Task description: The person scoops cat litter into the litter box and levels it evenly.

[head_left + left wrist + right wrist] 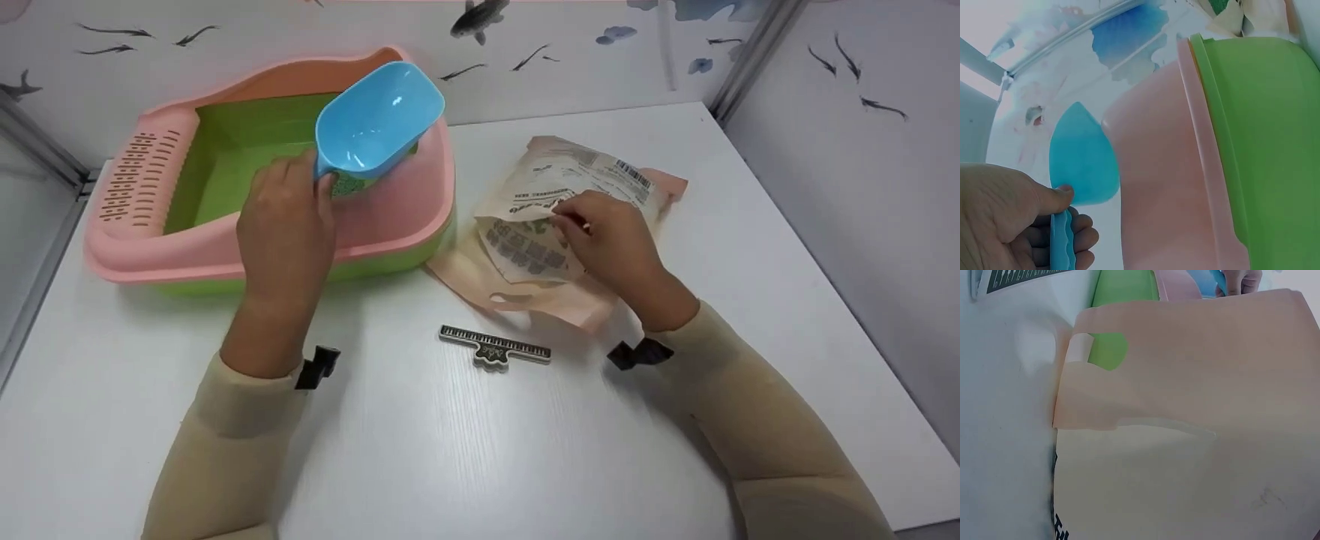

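Evidently the cat litter box at the far left, pink-rimmed over a green base, was rigid moulded plastic, broad and awkward for one hand; its rolled rim seemed the best hold, while the slotted step at its left end looked less inviting. A grainy-looking green patch showed on its floor. Above its right side the left hand held the blue scoop, thumb laid along the wavy-edged handle and fingers curled beneath. The glossy scoop, empty as far as the head view showed, was probably light and stiff, a little slick on its bowl, so the handle was the sensible place to grip. Farther right, the piano-patterned clip lay flat on the tabletop, likely firm and sprung, best squeezed at its scalloped tab. Beyond it rested the printed pouch, its near part creased and folded, with an oval cut-out. It looked soft and floppy, perhaps weighty if filled; its weight could not be told by eye. The right hand pinched an edge narrowly between thumb and fingers, though that hold alone would hardly steady a full bag
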Available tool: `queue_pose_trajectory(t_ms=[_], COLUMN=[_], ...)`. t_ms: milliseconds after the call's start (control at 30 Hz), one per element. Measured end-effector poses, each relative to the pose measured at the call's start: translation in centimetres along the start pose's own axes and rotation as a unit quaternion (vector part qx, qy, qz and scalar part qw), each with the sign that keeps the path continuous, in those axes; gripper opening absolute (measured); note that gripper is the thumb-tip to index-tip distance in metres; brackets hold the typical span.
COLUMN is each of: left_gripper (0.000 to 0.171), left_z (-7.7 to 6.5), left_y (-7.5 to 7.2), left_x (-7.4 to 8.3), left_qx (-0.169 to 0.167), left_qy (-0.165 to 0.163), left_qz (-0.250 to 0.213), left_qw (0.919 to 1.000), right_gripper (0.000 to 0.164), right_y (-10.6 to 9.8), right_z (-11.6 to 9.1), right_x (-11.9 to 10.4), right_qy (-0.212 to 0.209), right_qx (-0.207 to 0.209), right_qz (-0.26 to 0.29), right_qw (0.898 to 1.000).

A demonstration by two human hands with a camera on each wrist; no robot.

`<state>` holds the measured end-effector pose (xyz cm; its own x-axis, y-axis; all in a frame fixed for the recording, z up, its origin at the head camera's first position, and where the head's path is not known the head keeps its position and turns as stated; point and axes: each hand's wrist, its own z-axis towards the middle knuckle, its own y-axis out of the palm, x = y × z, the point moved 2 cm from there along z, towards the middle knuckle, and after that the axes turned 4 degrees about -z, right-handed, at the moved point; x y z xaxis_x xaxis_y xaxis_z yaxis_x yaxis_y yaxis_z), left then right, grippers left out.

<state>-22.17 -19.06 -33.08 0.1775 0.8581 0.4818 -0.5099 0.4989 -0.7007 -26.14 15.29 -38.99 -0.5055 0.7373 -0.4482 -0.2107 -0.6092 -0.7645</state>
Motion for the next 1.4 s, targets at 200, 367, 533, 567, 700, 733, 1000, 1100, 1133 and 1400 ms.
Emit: queue_pose_trajectory(t_ms=[200, 367, 533, 567, 700, 733, 1000, 1100, 1133, 1400], left_gripper=[0.035, 0.034, 0.032, 0.031, 0.031, 0.031, 0.025, 0.022, 0.022, 0.023], left_z=[-0.7, -1.4, -2.1, -2.3, -2.8, -3.0, -4.0, -4.4, -4.6, -5.5], left_y=[-0.2, 0.1, 0.6, 0.7, 1.2, 1.3, 2.6, 3.3, 3.5, 4.7], left_x=[0.7, 1.7, 2.6, 2.8, 3.3, 3.5, 4.5, 4.8, 4.9, 5.5], left_qx=[-0.002, -0.008, -0.007, -0.008, -0.027, -0.034, -0.073, -0.099, -0.109, -0.180], left_qy=[0.004, 0.027, 0.061, 0.067, 0.078, 0.081, 0.115, 0.114, 0.113, 0.108], left_qz=[-0.008, -0.014, -0.011, -0.009, -0.007, -0.006, 0.025, 0.034, 0.037, 0.062], left_qw=[1.0000, 0.9995, 0.9981, 0.9977, 0.9965, 0.9961, 0.9904, 0.9880, 0.9869, 0.9759], right_gripper=[0.011, 0.009, 0.010, 0.010, 0.012, 0.012, 0.011, 0.012, 0.012, 0.013], right_y=[-0.2, -0.3, -0.3, -0.3, -0.3, -0.3, -0.3, -0.3, -0.4, -0.4], right_z=[0.2, 0.2, 0.2, 0.2, 0.2, 0.2, 0.1, 0.1, 0.1, 0.1], right_x=[0.1, 0.0, 0.0, 0.0, 0.0, 0.0, 0.0, 0.0, 0.0, -0.1], right_qy=[0.006, 0.006, 0.007, 0.009, 0.015, 0.017, 0.018, 0.011, 0.009, 0.004], right_qx=[-0.004, -0.001, 0.001, 0.000, -0.004, -0.005, -0.006, -0.002, 0.000, 0.005], right_qz=[-0.003, -0.003, 0.000, 0.000, -0.003, -0.003, 0.000, -0.001, -0.001, 0.000], right_qw=[1.000, 1.000, 1.000, 1.000, 1.000, 1.000, 1.000, 1.000, 1.000, 1.000])
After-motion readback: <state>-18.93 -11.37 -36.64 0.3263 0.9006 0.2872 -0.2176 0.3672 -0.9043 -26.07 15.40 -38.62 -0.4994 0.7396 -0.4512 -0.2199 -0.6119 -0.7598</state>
